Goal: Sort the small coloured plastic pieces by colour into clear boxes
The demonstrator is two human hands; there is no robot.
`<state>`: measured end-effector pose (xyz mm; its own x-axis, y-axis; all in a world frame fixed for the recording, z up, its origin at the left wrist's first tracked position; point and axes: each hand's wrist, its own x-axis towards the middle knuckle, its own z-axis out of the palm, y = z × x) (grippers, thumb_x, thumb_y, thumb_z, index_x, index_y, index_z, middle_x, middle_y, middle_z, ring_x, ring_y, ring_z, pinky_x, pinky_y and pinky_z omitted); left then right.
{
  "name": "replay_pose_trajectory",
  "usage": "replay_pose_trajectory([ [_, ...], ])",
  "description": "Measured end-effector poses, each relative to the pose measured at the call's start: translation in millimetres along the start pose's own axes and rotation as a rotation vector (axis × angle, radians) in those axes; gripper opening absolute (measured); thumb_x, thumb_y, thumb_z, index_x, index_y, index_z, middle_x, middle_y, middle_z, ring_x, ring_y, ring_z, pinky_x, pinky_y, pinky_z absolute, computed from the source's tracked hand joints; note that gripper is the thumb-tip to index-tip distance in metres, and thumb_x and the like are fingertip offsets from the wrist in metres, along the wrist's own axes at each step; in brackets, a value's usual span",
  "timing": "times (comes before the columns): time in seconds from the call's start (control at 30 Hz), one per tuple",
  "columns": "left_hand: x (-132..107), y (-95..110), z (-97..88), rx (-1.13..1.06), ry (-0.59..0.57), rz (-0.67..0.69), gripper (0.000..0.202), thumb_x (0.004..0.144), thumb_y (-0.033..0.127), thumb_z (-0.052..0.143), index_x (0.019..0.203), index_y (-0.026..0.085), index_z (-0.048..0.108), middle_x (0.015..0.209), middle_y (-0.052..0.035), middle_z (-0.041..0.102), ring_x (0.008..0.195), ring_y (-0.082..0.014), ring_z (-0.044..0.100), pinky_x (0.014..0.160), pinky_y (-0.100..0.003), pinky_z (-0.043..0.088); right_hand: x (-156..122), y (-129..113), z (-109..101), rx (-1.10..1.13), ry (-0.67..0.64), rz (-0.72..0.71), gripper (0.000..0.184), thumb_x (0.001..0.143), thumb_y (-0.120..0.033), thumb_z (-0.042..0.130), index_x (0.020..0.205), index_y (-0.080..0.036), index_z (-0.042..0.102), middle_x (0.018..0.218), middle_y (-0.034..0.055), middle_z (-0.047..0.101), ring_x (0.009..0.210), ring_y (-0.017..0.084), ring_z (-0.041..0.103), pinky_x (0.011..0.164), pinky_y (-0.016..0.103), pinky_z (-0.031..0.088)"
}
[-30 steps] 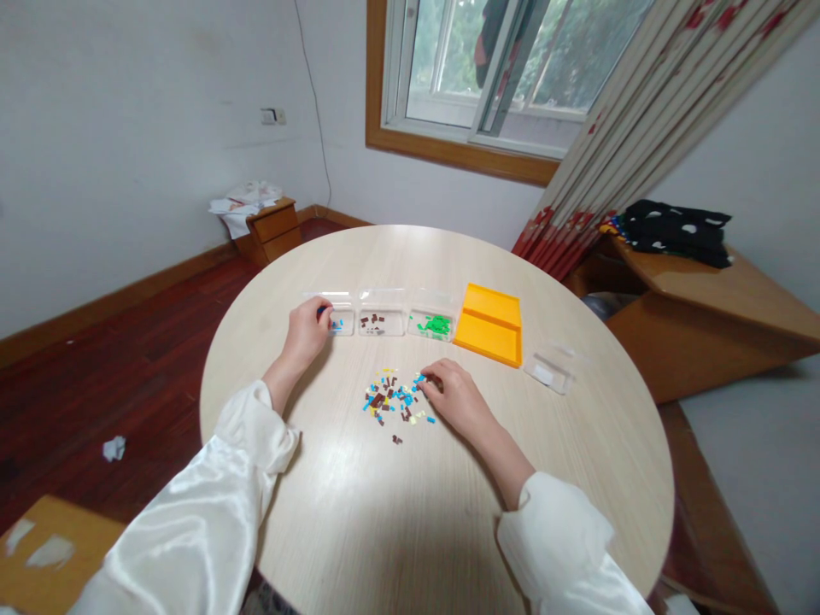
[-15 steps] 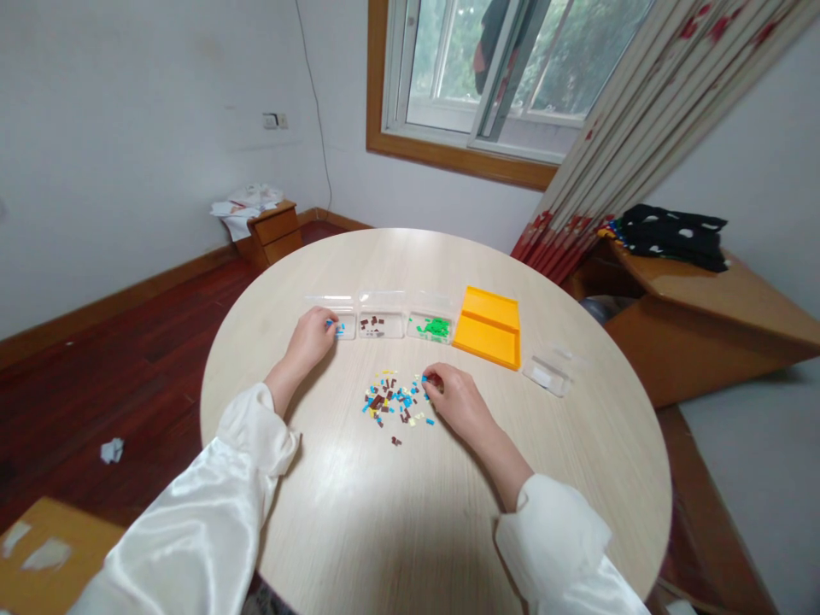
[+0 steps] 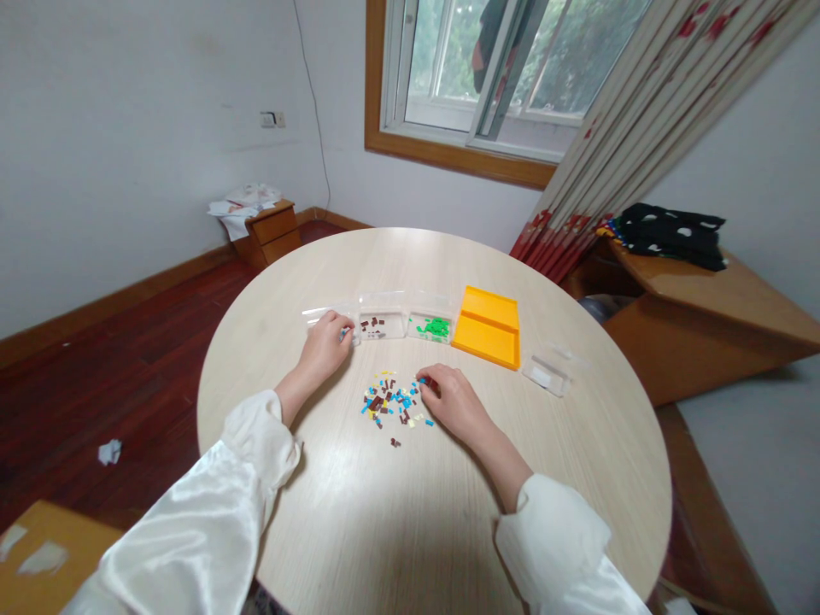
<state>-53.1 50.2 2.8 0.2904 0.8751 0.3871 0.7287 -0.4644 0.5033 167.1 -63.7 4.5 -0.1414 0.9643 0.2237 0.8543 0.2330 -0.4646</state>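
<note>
My left hand (image 3: pixel 328 346) is over the leftmost clear plastic box (image 3: pixel 356 340), fingers curled together at its right end. It covers most of that box, and I cannot make out what the fingertips hold. Bits of blue show beside them. My right hand (image 3: pixel 452 397) is at the right side of a loose pile of small building bricks (image 3: pixel 384 401), coloured blue, brown, yellow and cream. Its thumb and forefinger pinch a small blue brick (image 3: pixel 422 381). A few brown bricks (image 3: pixel 395 442) lie apart, nearer to me.
Beyond the pile stand a clear box with brown and grey bricks (image 3: pixel 383 335) and another with green bricks (image 3: pixel 436 328). An open orange case (image 3: pixel 490 344) lies to their right, then another clear box (image 3: pixel 546 376). All rest on a round wooden table (image 3: pixel 384 530).
My left hand has shifted slightly right over the leftmost box and now hides more of its inside. My right hand has edged a little left at the pile, still pinching the blue brick.
</note>
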Motion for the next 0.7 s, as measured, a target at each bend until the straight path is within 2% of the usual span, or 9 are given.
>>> replay_pose_trajectory([
  [0.07,-1.8,7.4,-2.0,-0.070,0.002,0.034,0.019,0.082,0.019,0.045,0.084,0.015,0.064,0.089,-0.0084,0.060,0.087,-0.0208,0.055,0.082,-0.033,0.043,0.0,1.2,0.8,-0.008,-0.003,-0.006,0.014,0.079,-0.011,0.052,0.085,-0.017,0.062,0.085,0.0064,0.068,0.080,0.018,0.059,0.077,0.031,0.041],
  [0.13,-4.0,14.6,-3.6,-0.158,-0.054,0.097,0.017,0.082,0.019,0.047,0.084,0.016,0.064,0.089,-0.0073,0.061,0.086,-0.0191,0.055,0.082,-0.031,0.042,0.2,2.6,1.0,-0.014,0.000,0.009,0.012,0.080,-0.012,0.052,0.084,-0.017,0.063,0.085,0.0062,0.068,0.080,0.018,0.060,0.077,0.031,0.040],
  [0.27,-8.8,25.0,-5.0,-0.279,-0.316,0.265,0.014,0.081,0.021,0.053,0.079,0.016,0.066,0.086,-0.0066,0.060,0.084,-0.0178,0.055,0.079,-0.029,0.042,0.7,4.4,-1.0,-0.036,0.007,0.054,0.012,0.081,-0.014,0.052,0.082,-0.018,0.064,0.080,0.0051,0.069,0.075,0.017,0.060,0.074,0.030,0.040],
  [0.4,-11.3,28.5,-5.7,-0.284,-0.517,0.328,0.015,0.081,0.022,0.055,0.080,0.015,0.068,0.082,-0.0059,0.059,0.078,-0.0161,0.056,0.075,-0.029,0.043,0.6,5.7,-2.8,-0.059,0.036,0.076,0.011,0.081,-0.016,0.054,0.080,-0.017,0.065,0.077,0.0054,0.069,0.075,0.018,0.061,0.073,0.030,0.041],
  [0.57,-12.0,30.0,-7.4,-0.231,-0.615,0.347,0.013,0.080,0.023,0.058,0.078,0.014,0.068,0.081,-0.0050,0.060,0.076,-0.0147,0.055,0.073,-0.027,0.043,-0.2,7.2,-1.9,0.097,0.160,0.090,0.011,0.080,-0.017,0.051,0.082,-0.017,0.062,0.077,0.0043,0.068,0.072,0.016,0.062,0.069,0.027,0.044],
  [0.7,-12.7,30.2,-5.8,-0.153,-0.652,0.345,0.012,0.079,0.017,0.056,0.077,0.013,0.067,0.079,-0.0055,0.060,0.073,-0.0144,0.055,0.070,-0.026,0.042,0.5,6.8,1.0,0.168,0.189,0.038,0.012,0.079,-0.014,0.048,0.079,-0.018,0.060,0.070,0.0018,0.063,0.064,0.014,0.058,0.064,0.025,0.045],
])
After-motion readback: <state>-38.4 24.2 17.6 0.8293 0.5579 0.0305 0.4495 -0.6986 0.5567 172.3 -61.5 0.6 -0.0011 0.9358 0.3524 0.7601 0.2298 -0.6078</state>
